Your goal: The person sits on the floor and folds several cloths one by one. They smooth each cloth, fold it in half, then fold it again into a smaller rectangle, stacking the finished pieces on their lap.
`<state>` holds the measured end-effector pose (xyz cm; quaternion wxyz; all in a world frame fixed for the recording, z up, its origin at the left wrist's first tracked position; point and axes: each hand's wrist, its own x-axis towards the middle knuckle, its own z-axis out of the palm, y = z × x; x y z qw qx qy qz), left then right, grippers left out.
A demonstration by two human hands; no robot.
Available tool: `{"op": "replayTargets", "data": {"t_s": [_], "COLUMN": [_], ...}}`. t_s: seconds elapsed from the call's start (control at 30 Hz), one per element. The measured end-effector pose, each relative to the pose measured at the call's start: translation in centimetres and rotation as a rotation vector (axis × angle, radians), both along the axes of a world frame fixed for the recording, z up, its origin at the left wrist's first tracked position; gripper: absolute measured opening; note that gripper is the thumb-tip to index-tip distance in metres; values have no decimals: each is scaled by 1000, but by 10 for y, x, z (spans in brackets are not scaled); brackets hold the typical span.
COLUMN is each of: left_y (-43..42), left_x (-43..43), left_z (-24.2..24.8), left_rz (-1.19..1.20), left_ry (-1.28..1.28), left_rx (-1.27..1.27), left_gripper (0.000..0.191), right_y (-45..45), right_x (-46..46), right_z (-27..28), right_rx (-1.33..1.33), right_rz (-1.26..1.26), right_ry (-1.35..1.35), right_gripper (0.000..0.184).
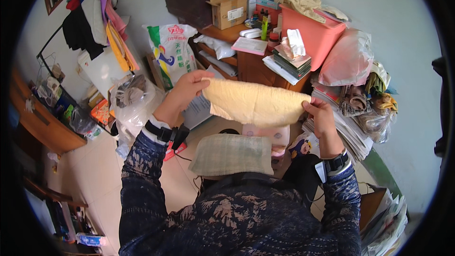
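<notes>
A pale yellow cloth (254,101) hangs stretched between my two hands, its upper edge pulled nearly straight. My left hand (190,90) pinches one top corner between thumb and fingers. At the opposite corner, my right hand (321,113) grips the edge the same way. Below it, a greenish-grey checked cloth (233,154) lies flat in front of my body, apart from the yellow one. What supports that checked cloth is mostly hidden. Each wrist wears a dark strap with a device on it.
Ahead stands a wooden desk (245,69) with a cardboard box (227,10), bottles, stacked books (291,62) and a pink plastic bin (312,35). Piled newspapers (344,128) and bags line the right wall. A large printed flour sack (170,53) and a clear plastic bag (133,96) stand left.
</notes>
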<state>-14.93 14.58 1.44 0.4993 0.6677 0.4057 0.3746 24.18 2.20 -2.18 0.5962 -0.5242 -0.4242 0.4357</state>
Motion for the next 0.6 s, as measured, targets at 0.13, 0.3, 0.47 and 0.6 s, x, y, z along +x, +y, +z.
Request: {"op": "replayTargets", "data": {"t_s": [0.13,0.3,0.47,0.6], "left_y": [-4,-46,-137,-178], "left_x": [-16,-63,-110,-104], "left_z": [1,-27,-109,-171], "left_rz": [35,60,90,-9], "left_ry": [-83,-95,15,149], "left_rx": [70,209,-187,-366], "left_gripper": [31,26,17,13], "right_y": [20,-5,-77,-93], "right_x": [-18,-35,-48,-47], "right_z": [3,-18,-81,-119], "right_rx": [73,161,-76,-251], "right_rz": [5,171,605,740], "right_ry": [-29,-32,-96,-291], "right_gripper": [3,3,24,17]}}
